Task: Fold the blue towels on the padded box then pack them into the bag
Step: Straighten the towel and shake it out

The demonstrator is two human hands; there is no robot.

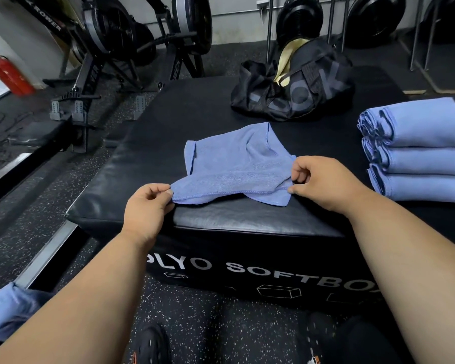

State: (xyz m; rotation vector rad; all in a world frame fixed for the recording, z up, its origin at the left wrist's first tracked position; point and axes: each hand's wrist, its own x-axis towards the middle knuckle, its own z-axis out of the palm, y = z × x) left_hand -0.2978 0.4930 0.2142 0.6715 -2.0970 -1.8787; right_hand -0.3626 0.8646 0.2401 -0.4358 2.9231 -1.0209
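Fingers of both hands (left hand (146, 210), right hand (323, 182)) pinch the towel (234, 166).

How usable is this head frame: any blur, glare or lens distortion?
Head view: strong wide-angle bowing, forearms stretched; the padded box shows soft glare along its near edge; the red extinguisher at far left is smeared; the loose towel, the left hand and the right hand pinching it stay sharp.

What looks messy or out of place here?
The towel both hands pinch lies rumpled and skewed on the padded box, unlike the neat folded stack on the right. More blue cloth sits low at the left edge, off the box.
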